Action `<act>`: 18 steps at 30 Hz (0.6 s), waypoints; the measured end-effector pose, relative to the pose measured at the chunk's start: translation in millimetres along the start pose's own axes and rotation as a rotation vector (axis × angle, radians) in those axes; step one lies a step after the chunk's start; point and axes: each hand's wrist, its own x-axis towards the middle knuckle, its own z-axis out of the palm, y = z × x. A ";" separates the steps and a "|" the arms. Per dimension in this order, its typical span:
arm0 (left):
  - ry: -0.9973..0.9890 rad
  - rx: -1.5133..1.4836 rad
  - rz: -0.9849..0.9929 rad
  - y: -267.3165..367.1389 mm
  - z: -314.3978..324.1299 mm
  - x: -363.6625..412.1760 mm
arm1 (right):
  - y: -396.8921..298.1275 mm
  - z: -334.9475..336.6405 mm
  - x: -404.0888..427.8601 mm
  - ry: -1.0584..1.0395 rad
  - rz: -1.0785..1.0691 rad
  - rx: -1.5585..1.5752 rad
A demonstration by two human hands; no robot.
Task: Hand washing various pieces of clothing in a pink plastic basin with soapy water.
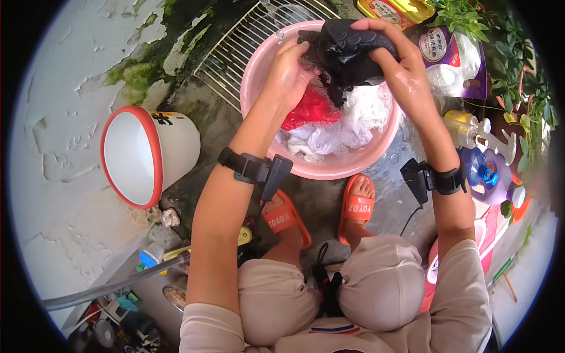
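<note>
A wet black piece of fabric [348,55] is raised over a pink plastic basin [315,171]. My left hand [289,73] pinches its left end between thumb and fingers. On the other side, my right hand [406,66] grips the bulkier part, thumb and fingers spread around it. Below the fabric, a red cloth [311,109] and several white cloths [366,106] lie in sudsy water. The lowest tip of the black fabric hangs down close to the red and white cloths. Clear water [271,17] streams down at the basin's upper left rim.
A metal wire rack [220,70] lies under the basin's upper left side. The white bucket [182,143] with a red rim is tipped sideways. Detergent pouches [472,57], bottles [459,132] and potted plants [503,66] line the right. Orange slippers [359,209] stand below the basin.
</note>
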 end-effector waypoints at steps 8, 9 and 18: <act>0.156 1.077 0.044 -71.4 -69.0 -2.0 | 136.4 67.9 -67.9 -0.370 0.340 -0.563; 0.148 1.198 0.136 -80.9 -81.0 -2.3 | 129.9 73.9 -63.5 -0.457 0.434 -0.624; 0.080 -0.052 -0.299 -23.0 -14.9 10.0 | 45.2 76.3 -19.5 0.133 0.162 0.519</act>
